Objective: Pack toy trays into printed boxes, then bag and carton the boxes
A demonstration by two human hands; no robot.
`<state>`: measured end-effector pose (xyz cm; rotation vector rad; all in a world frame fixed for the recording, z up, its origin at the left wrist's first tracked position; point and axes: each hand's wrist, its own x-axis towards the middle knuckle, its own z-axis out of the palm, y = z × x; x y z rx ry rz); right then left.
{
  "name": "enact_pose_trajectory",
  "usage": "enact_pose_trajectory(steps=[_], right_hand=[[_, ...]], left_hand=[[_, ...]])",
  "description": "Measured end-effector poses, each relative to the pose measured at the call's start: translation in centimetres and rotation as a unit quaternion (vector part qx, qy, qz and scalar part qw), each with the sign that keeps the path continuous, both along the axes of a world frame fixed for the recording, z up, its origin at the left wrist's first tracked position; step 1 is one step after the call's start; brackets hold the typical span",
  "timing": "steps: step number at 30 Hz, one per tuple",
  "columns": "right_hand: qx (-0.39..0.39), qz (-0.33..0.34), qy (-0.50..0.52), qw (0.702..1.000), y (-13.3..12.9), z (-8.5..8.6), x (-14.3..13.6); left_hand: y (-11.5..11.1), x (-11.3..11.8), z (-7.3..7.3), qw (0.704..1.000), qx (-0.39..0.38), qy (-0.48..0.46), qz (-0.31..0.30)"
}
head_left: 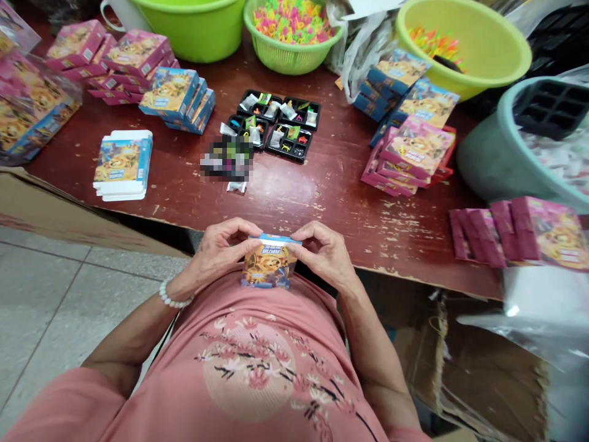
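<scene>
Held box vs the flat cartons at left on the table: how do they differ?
The held box is pinched near its upper edge by the left hand and right hand; the flat cartons lie on the table. The flat cartons have white flaps sticking out at both ends; the held box shows only a white strip near its upper edge. Both have blue-and-gold print.

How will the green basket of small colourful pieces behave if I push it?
The basket looks wide and low, so it will probably slide rather than tip. The loose pieces are heaped high, so a jolt might spill some.
</scene>
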<state>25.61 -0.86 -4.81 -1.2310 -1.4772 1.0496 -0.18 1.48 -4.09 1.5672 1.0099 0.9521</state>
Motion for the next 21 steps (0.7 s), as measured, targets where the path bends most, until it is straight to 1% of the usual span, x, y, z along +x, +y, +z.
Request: enact_pose_trajectory(steps=[3,6,8,10,15,18,21], right_hand=[[-0.049,-0.004,0.017,0.999,0.7,0.3,-0.1],[-0.083,0.006,0.064,0.994,1.4,0.8,-0.2],[-0.082,0.012,0.090,0.992,1.7,0.9,-0.2],[-0.072,0.017,0.106,0.992,1.7,0.8,-0.3],[-0.031,0.013,0.119,0.992,1.0,-0.2,-0.2],[0.006,0.007,0.100,0.995,0.5,-0.8,0.2],[0.029,0.018,0.072,0.997,0.0,-1.3,0.6]], left_hand=[[0.3,0.2,0.5,0.999,-0.017,0.031,-0.001],[0.8,0.4,1.5,0.999,-0.016,0.031,-0.007],[1.2,0.6,2.1,0.999,-0.032,0.023,-0.021],[1.6,0.9,2.3,0.998,-0.049,0.010,-0.026],[2.0,1.3,1.7,0.998,-0.051,-0.020,-0.011],[1.7,0.9,1.4,1.000,-0.006,-0.008,-0.024],[0.9,0.3,1.1,0.995,0.083,0.035,-0.051]])
